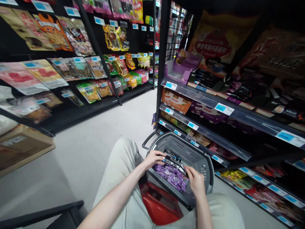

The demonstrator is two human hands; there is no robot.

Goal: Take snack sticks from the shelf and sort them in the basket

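Observation:
A grey shopping basket stands between my knees, with purple stick sachets heaped in its near part. Black stick sachets lie across the basket beyond the purple ones. My left hand has its fingers closed at the left end of the black sachets. At their right end, my right hand pinches a black sachet between thumb and fingers. How many sachets are held cannot be made out.
To the right, a shelf carries boxes of stick sachets and large bags. Bagged snacks fill the left shelf. A cardboard box sits on the floor at left. Something red is below the basket, and a black bar is at lower left.

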